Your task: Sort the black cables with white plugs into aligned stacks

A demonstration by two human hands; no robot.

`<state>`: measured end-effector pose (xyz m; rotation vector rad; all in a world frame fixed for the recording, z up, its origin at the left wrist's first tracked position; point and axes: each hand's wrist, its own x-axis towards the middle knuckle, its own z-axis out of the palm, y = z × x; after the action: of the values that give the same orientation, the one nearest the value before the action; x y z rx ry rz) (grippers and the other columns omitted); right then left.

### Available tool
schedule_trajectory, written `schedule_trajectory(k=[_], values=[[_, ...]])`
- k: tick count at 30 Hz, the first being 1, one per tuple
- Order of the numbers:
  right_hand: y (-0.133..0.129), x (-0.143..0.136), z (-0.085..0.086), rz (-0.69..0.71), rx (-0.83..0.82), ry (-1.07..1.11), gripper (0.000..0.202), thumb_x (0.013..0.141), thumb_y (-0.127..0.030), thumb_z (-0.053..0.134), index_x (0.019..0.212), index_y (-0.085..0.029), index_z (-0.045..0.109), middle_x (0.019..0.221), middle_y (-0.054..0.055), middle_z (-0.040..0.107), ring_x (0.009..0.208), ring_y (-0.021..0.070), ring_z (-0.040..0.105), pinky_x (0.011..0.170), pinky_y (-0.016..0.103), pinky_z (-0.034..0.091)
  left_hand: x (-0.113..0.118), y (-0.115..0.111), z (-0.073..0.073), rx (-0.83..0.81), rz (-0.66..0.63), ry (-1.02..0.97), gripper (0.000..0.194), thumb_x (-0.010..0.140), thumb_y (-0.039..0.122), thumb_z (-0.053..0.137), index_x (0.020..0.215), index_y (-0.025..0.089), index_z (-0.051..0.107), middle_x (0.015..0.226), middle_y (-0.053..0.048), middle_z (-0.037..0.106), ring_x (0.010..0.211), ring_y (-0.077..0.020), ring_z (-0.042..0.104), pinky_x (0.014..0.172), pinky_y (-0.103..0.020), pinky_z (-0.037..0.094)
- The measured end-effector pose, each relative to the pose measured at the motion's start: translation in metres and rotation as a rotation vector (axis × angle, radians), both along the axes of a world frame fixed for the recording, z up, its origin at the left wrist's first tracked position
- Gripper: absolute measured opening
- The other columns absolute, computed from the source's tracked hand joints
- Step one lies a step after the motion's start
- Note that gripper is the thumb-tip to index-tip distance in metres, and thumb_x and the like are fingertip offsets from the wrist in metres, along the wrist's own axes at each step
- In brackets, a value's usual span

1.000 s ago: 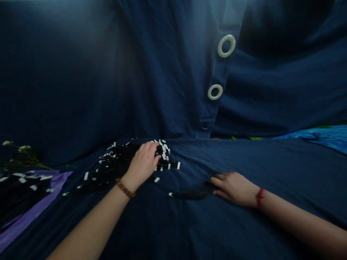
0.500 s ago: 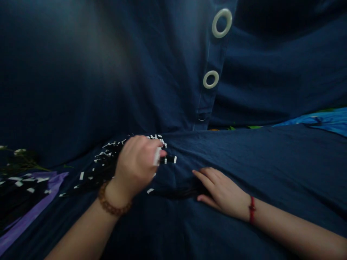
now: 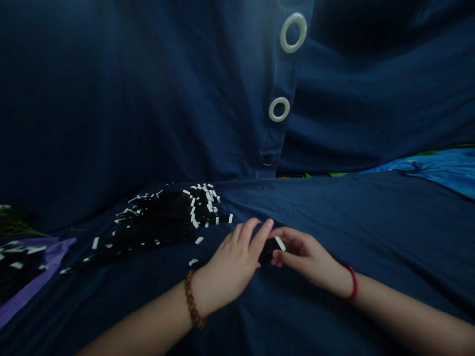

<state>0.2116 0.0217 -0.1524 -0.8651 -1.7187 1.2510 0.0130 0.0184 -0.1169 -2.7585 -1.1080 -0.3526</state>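
My right hand (image 3: 308, 257), with a red string at the wrist, pinches a black strip (image 3: 267, 251) near its white end (image 3: 280, 243). Close against it, my left hand (image 3: 232, 262), wearing a brown beaded bracelet (image 3: 193, 301), has its thumb and index finger around the same strip, with the other fingers loosely bent. Part of the strip is hidden under the left hand. To the left lies a pile of black strips with white ends (image 3: 159, 217). A white tip (image 3: 193, 262) shows just beyond the left wrist.
Dark blue cloth (image 3: 352, 217) covers the surface and hangs behind it, with white rings (image 3: 279, 109) on a band. At far left are a purple-edged bag (image 3: 55, 257) holding more white-ended pieces and some green stems (image 3: 22, 225). Bright blue patterned fabric (image 3: 445, 165) shows at right.
My left hand has come down and right from above the pile to meet the right hand. My right hand, flat before, now pinches the black strip's white end, raised between both hands.
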Motion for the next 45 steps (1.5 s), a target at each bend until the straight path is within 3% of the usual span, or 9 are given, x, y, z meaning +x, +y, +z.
schedule_trajectory(k=[2,6,13,19,24,29,35,39,45], values=[[0.006,0.011,0.007,-0.055,0.028,-0.055,0.018,0.084,-0.023,0.049,0.101,-0.016,0.046,0.078,0.002,0.060,0.069,0.0129,0.060,0.065,0.029,0.051,-0.009,0.000,0.007,-0.023,0.124,0.139,0.083,0.075,0.015,0.062,0.145,0.015,0.017,0.129,-0.015,0.047,0.113,-0.0307,0.047,0.091,-0.045,0.044],[0.014,0.036,0.016,-0.088,0.125,-0.296,0.016,0.079,-0.018,0.049,0.095,-0.017,0.052,0.081,0.003,0.059,0.071,0.0148,0.057,0.065,0.029,0.047,-0.030,-0.003,0.011,-0.137,0.250,0.316,0.058,0.076,0.014,0.055,0.133,0.012,0.044,0.103,-0.012,0.062,0.097,-0.0296,0.054,0.084,-0.046,0.045],[0.016,0.041,0.001,-0.040,0.385,-0.601,0.019,0.072,-0.011,0.050,0.088,-0.016,0.058,0.088,0.009,0.055,0.086,0.0217,0.051,0.079,0.037,0.042,-0.074,-0.017,0.009,-0.369,0.313,0.329,0.054,0.079,0.022,0.055,0.133,0.018,0.045,0.130,-0.012,0.053,0.111,-0.0293,0.054,0.092,-0.046,0.044],[0.018,0.035,-0.007,0.065,0.511,-0.763,0.034,0.084,-0.026,0.052,0.117,-0.016,0.050,0.115,0.012,0.051,0.107,0.0239,0.047,0.093,0.042,0.039,-0.088,-0.015,0.007,-0.365,0.258,0.336,0.031,0.084,0.008,0.041,0.105,0.017,0.062,0.108,-0.009,0.064,0.096,-0.0232,0.062,0.088,-0.040,0.047],[0.015,0.032,-0.008,0.082,0.537,-0.864,0.020,0.089,-0.023,0.042,0.105,-0.014,0.052,0.100,0.011,0.052,0.092,0.0208,0.052,0.084,0.039,0.045,-0.099,0.005,0.019,-0.396,0.223,0.212,0.023,0.092,0.031,0.042,0.099,0.021,0.061,0.097,-0.004,0.063,0.089,-0.0209,0.060,0.080,-0.036,0.048],[0.012,0.031,-0.008,0.039,0.513,-0.838,0.026,0.081,-0.009,0.042,0.105,-0.014,0.049,0.102,0.012,0.051,0.092,0.0197,0.053,0.081,0.036,0.047,-0.139,0.045,0.005,0.056,0.397,0.095,0.031,0.091,0.029,0.043,0.116,0.015,0.055,0.116,-0.010,0.057,0.106,-0.0263,0.050,0.089,-0.042,0.041],[0.014,0.032,-0.010,0.047,0.516,-0.857,0.032,0.080,-0.009,0.042,0.110,-0.014,0.049,0.103,0.011,0.052,0.092,0.0198,0.054,0.082,0.037,0.047,-0.155,0.062,-0.017,0.130,0.337,0.102,0.020,0.087,0.029,0.051,0.100,0.018,0.062,0.094,-0.007,0.060,0.092,-0.0248,0.052,0.087,-0.045,0.041],[0.014,0.033,-0.014,0.023,0.578,-0.865,0.031,0.083,-0.011,0.040,0.112,-0.015,0.048,0.103,0.011,0.053,0.093,0.0205,0.053,0.082,0.039,0.046,-0.160,0.061,-0.006,0.262,0.350,-0.011,0.024,0.090,0.020,0.037,0.100,0.012,0.057,0.099,-0.012,0.059,0.094,-0.0228,0.054,0.089,-0.041,0.042],[0.015,0.035,-0.016,0.007,0.710,-0.912,0.032,0.082,-0.013,0.042,0.114,-0.016,0.048,0.104,0.011,0.053,0.096,0.0233,0.050,0.087,0.045,0.041,-0.168,0.042,0.030,0.581,0.313,-0.134,0.029,0.086,0.013,0.029,0.105,0.016,0.050,0.091,-0.010,0.060,0.088,-0.0232,0.056,0.084,-0.039,0.046]])
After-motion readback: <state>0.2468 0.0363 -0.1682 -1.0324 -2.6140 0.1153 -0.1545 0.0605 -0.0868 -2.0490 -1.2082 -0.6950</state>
